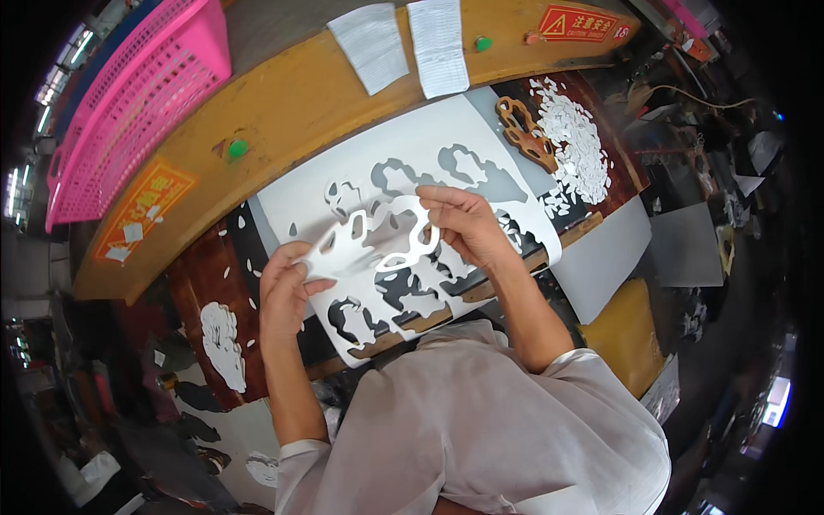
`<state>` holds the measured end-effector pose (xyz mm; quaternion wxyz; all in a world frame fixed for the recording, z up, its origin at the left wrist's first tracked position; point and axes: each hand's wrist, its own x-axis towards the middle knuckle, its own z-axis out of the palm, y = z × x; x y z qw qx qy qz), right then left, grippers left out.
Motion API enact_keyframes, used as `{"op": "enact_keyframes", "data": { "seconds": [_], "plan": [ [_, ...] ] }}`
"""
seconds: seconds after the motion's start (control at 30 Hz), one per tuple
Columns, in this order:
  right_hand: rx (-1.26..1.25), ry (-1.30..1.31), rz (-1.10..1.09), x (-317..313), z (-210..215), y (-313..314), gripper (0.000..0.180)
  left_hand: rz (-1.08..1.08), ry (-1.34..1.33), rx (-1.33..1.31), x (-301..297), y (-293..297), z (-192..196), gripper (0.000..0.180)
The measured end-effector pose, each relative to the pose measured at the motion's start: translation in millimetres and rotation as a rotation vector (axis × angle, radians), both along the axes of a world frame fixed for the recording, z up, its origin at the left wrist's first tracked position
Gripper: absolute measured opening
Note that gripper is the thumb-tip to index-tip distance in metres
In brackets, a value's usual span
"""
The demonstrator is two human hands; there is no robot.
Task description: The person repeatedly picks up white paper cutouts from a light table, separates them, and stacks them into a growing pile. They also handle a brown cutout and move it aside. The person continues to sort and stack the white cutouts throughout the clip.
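Between my two hands a thin white die-cut piece (421, 248) with curved outlines and holes is held up, partly blurred. My left hand (287, 287) pinches its left end between thumb and fingers. The fingers of my right hand (463, 225) grip its right end. Beneath lies a large white sheet (300, 184) with several shaped openings cut through it, its near part a lacy web of strips. Beyond my right hand an orange-brown cutting die (524, 135) rests at the sheet's far right corner.
A heap of small white offcuts (573, 142) lies at the right, and a stack of white cut pieces (221, 343) at the left. An orange machine beam (292, 112) with green buttons spans the far side. Above it stands a pink basket (142, 94). Grey sheets (605, 257) sit at the right.
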<state>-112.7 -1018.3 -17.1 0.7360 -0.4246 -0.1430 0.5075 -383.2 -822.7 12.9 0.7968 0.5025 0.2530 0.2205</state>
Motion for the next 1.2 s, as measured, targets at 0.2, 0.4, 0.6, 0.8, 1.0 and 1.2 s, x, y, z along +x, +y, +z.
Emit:
{"op": "enact_keyframes", "data": {
  "seconds": [0.2,0.4,0.6,0.8,1.0,1.2],
  "plan": [
    [0.001,-0.121,-0.072,-43.7,30.5,1.2,0.036,-0.448,0.230,0.062,-18.1,6.7,-19.1,0.060],
    [-0.068,-0.156,-0.097,-76.5,43.1,2.2,0.034,-0.526,0.169,0.251,-11.9,-30.0,-83.0,0.064],
    [0.040,-0.145,0.017,-94.3,48.9,24.8,0.035,-0.017,0.269,0.521,-34.4,-40.1,-109.7,0.071],
    [-0.177,-0.275,0.374,-104.7,31.6,80.4,0.035,0.195,0.153,0.168,-108.4,-15.9,-107.2,0.033],
    [-0.308,-0.560,0.943,-151.9,-6.1,159.2,0.037,0.351,0.544,0.315,-226.0,-10.4,-74.8,0.030],
    [0.576,-1.310,0.662,-247.2,-29.8,265.5,0.029,0.862,0.861,1.149,-306.1,-10.1,-51.6,0.038]
  ]
}}
